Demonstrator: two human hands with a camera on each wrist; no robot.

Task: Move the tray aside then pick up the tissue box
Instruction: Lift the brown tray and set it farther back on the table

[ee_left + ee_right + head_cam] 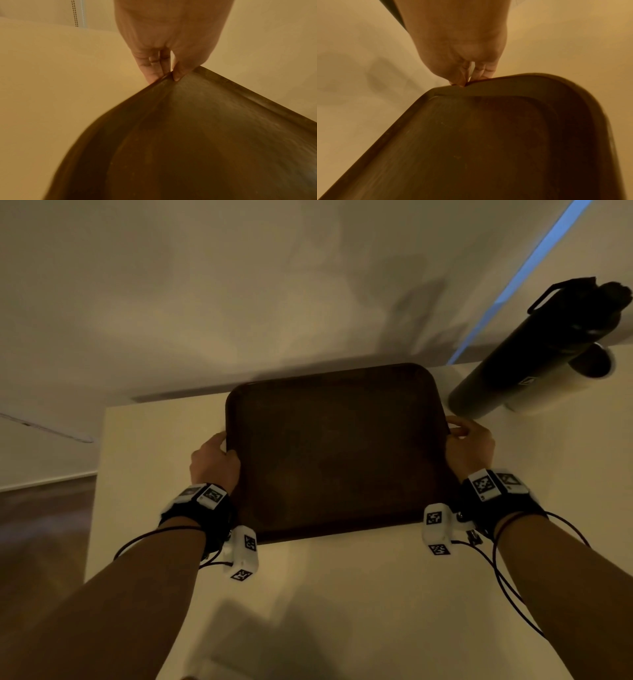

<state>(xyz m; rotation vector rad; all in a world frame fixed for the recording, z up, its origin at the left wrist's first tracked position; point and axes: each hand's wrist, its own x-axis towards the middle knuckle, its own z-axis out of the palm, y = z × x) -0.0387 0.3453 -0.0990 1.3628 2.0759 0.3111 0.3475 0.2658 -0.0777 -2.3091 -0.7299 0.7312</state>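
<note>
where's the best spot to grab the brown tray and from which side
Take the tray by its raised rim at the middle of each short side, one hand from the left and one from the right. It is wide, flat and shallow, so thumb on top, fingers beneath. The left hand and right hand already pinch it so.

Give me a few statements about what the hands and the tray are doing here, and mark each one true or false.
1. Both hands grip the tray by opposite rims. True: the left hand pinches the left rim, the right hand the right rim.
2. The tray carries a stack of plates. False: nothing lies on its dark surface.
3. A dark bottle stands to the right of the tray. True.
4. The tissue box sits in the middle of the tray. False: no tissue box shows in any view.
5. The left hand lies flat on the table. False: its thumb and fingers pinch the rim.
</note>
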